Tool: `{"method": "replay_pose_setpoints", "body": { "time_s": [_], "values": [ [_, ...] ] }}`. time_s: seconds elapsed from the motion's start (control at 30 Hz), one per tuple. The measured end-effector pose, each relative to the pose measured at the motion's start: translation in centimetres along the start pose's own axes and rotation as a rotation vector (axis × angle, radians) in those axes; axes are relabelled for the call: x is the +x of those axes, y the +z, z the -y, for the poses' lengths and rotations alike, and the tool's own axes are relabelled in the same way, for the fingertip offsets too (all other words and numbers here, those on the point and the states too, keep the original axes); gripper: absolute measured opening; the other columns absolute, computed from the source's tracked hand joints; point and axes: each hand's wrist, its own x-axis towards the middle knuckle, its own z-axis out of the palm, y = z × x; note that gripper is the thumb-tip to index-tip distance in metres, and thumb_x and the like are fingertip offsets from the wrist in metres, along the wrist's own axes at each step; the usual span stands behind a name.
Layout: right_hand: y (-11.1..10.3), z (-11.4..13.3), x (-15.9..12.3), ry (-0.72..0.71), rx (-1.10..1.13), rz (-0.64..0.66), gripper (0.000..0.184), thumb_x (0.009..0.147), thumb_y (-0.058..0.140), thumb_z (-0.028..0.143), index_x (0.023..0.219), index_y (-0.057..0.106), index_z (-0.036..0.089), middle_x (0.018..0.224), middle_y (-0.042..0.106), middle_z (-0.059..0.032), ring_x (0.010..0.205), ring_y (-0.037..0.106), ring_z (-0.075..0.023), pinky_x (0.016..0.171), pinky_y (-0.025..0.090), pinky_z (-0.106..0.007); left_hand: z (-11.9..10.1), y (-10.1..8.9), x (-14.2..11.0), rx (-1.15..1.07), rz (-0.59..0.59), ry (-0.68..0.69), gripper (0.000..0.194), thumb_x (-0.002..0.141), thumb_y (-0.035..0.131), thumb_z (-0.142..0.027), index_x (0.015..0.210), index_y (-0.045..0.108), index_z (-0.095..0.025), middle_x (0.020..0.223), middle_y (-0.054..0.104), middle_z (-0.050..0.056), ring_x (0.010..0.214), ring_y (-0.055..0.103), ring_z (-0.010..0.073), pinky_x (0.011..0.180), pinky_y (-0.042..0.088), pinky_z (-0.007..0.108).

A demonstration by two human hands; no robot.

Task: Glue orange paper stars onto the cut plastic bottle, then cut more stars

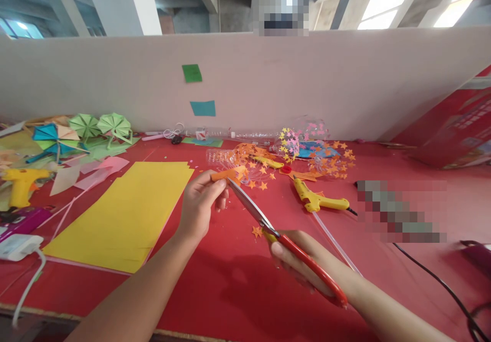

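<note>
My left hand (pixel 201 199) pinches a small folded piece of orange paper (pixel 232 173) between thumb and fingers. In my right hand (pixel 303 255) is a pair of scissors (pixel 264 222) with red handles, its fingers wrapped around the grip. The blade tips meet the orange paper beside my left thumb, and the blades look nearly together. Below them an orange paper star (pixel 257 231) lies on the red table (pixel 215 291), close to the right hand. Something yellow shows at the right fingers, mostly hidden.
Yellow paper sheets (pixel 126 214) are stacked at left. A yellow glue gun (pixel 320 199) with a clear glue stick and black cord lies right. Behind are plastic bottles (pixel 249 136) and star-covered clear plastic (pixel 332 160). Paper umbrellas (pixel 114 126) and another glue gun (pixel 21 183) sit far left.
</note>
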Motion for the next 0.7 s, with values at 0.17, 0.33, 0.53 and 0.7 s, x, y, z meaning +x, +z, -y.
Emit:
{"method": "replay_pose_setpoints", "body": {
  "time_s": [0.17,0.33,0.53,0.7],
  "values": [
    [-0.13,0.13,-0.14,-0.052,-0.065,0.026,0.057,0.085,0.037,0.074,0.069,0.039,0.020,0.053,0.037,0.0069,0.044,0.032,-0.0063,0.042,0.024,-0.021,0.01,0.02,-0.03,0.000,-0.002,0.001,0.013,0.078,0.058,-0.025,0.068,0.060,-0.018,0.054,0.056,-0.004,0.042,0.046,0.0064,0.039,0.035,0.019],
    [-0.23,0.35,-0.07,0.017,-0.064,-0.011,0.053,0.084,0.047,0.070,0.067,0.039,0.020,0.055,0.040,0.0062,0.046,0.034,-0.0068,0.043,0.024,-0.021,0.06,-0.03,0.05,0.021,-0.006,0.003,0.013,0.079,0.058,-0.025,0.067,0.059,-0.018,0.054,0.055,-0.004,0.042,0.046,0.0062,0.039,0.035,0.019],
    [-0.16,0.10,-0.05,0.048,-0.037,-0.014,0.049,0.086,0.051,0.063,0.067,0.039,0.020,0.053,0.040,0.0071,0.044,0.033,-0.0061,0.042,0.024,-0.021,0.12,-0.17,0.08,0.039,0.000,0.004,0.013,0.079,0.059,-0.025,0.068,0.060,-0.019,0.053,0.054,-0.004,0.042,0.046,0.0065,0.039,0.035,0.019],
    [-0.18,0.00,-0.05,0.063,-0.031,-0.020,0.045,0.087,0.053,0.057,0.066,0.038,0.020,0.050,0.038,0.0083,0.042,0.032,-0.0057,0.042,0.023,-0.021,0.14,-0.24,0.15,0.049,-0.002,0.005,0.014,0.078,0.059,-0.027,0.067,0.060,-0.019,0.053,0.054,-0.004,0.042,0.046,0.0070,0.038,0.035,0.020]
  ]
}}
